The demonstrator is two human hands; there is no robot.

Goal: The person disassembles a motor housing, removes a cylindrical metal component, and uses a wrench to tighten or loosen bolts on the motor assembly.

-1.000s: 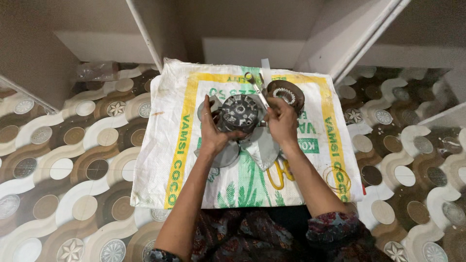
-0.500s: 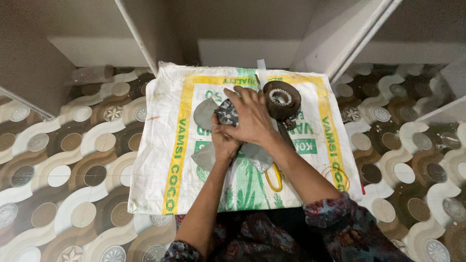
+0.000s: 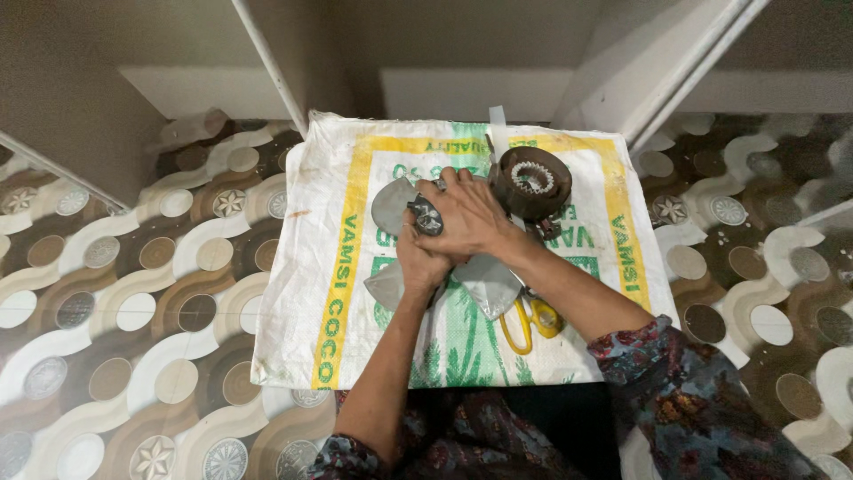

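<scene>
Mid-step, by my read: both hands work the small fan motor hub [image 3: 425,216] at the centre of the grey blades [image 3: 391,203], on the woven sack [image 3: 346,293] spread on the floor. Right hand [image 3: 475,218] is clamped over it; left hand [image 3: 418,258] grips from below. Next calls for firm twisting. A second ago the hands sat apart, hub face exposed.

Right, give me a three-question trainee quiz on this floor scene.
1. True or false: the right hand lies over the grey bladed part.
2. The round ribbed part sits: A) on the woven sack, B) on the patterned floor.
3. Fill in: the scissors have ____ handles.

Key: 1 true; 2 A; 3 yellow.
</scene>
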